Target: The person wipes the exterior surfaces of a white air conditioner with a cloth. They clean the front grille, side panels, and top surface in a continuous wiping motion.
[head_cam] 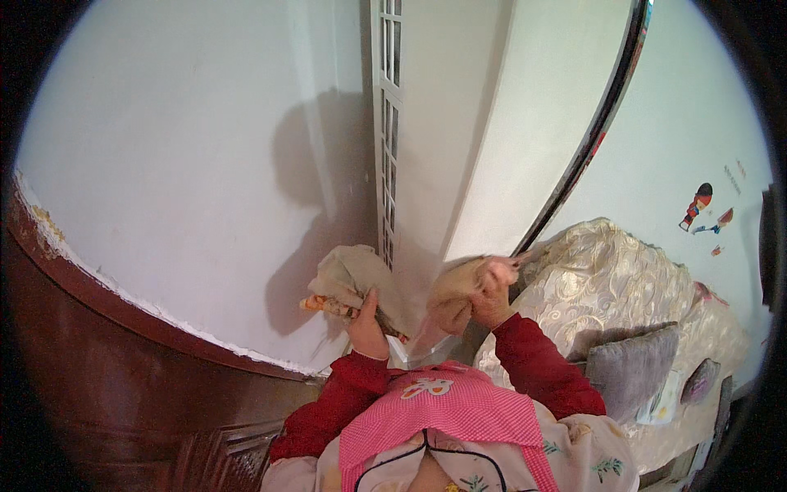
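Observation:
In the lower middle of the head view, my left hand (367,329) grips a bundle of beige cloth (351,270), its thumb on top; an orange patterned piece (323,304) sticks out from the bundle to the left. My right hand (494,295) is raised at the same height on the right, closed on a brownish cloth (454,296), which is blurred. A gap separates the two hands. The exact kind of either cloth cannot be told. Both of my forearms have red sleeves, and a pink checked apron (439,403) covers my chest.
A white wall (184,154) and a white lattice panel (388,123) stand ahead. Brown wood panelling (123,393) lies at the left. At the right is furniture under a patterned cream cover (590,270), with a grey cloth (633,369) on it. Stickers (698,206) mark the right wall.

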Demonstrator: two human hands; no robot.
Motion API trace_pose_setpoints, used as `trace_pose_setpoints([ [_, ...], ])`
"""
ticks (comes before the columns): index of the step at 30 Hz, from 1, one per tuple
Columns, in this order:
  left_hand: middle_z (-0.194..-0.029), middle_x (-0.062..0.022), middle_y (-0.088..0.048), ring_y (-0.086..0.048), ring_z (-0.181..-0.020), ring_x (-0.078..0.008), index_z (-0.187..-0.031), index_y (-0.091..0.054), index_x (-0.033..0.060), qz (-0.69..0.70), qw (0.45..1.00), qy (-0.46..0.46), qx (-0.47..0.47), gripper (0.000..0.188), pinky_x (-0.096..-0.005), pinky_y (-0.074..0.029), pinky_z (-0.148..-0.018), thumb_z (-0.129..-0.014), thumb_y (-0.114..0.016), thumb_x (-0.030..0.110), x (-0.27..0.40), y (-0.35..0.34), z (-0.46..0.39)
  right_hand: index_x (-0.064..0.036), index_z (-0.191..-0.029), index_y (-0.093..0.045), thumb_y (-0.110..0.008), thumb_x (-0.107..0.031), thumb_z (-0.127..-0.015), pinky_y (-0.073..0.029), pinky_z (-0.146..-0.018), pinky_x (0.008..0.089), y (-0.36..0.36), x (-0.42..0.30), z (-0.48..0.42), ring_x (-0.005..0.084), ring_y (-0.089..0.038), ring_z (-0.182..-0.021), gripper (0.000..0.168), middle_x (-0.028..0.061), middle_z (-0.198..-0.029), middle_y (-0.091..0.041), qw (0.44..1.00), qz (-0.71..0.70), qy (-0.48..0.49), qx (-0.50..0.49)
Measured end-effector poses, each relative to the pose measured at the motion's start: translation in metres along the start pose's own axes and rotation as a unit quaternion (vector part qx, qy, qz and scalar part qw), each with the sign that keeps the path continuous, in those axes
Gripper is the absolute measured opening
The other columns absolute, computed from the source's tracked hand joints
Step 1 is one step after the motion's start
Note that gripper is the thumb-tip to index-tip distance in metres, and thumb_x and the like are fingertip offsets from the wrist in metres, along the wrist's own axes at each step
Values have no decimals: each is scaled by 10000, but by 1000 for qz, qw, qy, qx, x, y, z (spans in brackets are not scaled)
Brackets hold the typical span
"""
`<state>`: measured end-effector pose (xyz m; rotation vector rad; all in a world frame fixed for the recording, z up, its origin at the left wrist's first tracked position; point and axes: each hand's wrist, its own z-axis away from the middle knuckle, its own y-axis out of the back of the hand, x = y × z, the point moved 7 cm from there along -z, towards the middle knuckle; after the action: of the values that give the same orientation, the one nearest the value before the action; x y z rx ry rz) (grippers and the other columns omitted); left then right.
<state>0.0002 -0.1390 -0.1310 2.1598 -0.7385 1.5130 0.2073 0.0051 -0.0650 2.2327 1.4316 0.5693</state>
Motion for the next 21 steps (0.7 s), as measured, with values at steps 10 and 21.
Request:
trace_pose_setpoints([
  [10, -1246, -140, -554, -518, -1127, -230, -1171, -568, -67, 67, 997, 10, -46, 337, -337, -389, -978, -906, -624, 133, 8, -26, 3, -107, -1136, -491, -713, -178, -701, -302, -999, 532, 72, 49, -82, 441, -383, -1214, 494, 205, -1292, -403, 983, -21, -10, 183],
  [21, -1308, -168, -504, -485, -1187, -307, -1297, -487, -10, -96, 983, -144, -53, 454, -416, -374, -1006, -910, -622, 184, 76, -89, -27, 7, -1169, -515, -569, -105, -814, -401, -960, 391, -21, 55, 38, 329, -515, -1084, 376, 177, -1117, -541, 922, -196, -289, 166],
])
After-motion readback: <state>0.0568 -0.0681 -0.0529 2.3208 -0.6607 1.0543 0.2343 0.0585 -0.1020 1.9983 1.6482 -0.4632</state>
